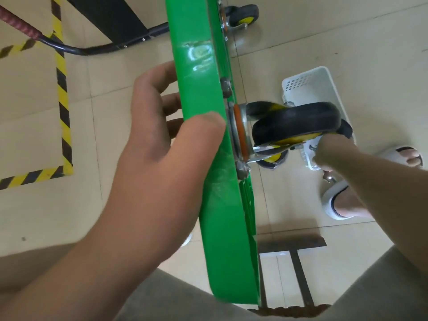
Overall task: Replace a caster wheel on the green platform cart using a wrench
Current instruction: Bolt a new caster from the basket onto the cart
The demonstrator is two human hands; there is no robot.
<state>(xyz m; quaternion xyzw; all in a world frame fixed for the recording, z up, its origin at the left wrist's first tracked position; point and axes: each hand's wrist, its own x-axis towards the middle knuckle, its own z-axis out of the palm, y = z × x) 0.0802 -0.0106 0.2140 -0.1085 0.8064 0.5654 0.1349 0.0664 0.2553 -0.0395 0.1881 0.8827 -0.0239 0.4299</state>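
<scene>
The green platform cart [222,181] stands on its edge, its underside facing right. My left hand [162,144] grips that edge, thumb on the near face and fingers behind it. A black caster wheel [296,121] with a yellow hub sticks out from its mounting plate [238,130] on the underside. Below that wheel, my right hand [331,154] is curled round a small metal tool, apparently the wrench [328,179]; only its blurred ends show. A second caster [273,159] lies beneath the mounted one, next to the basket.
A white plastic basket [324,89] sits on the tiled floor to the right. Another mounted caster [243,15] is at the cart's far end. The black cart handle [97,49] lies at the left beside yellow-black floor tape [63,107]. My slippered feet [340,205] are at the right.
</scene>
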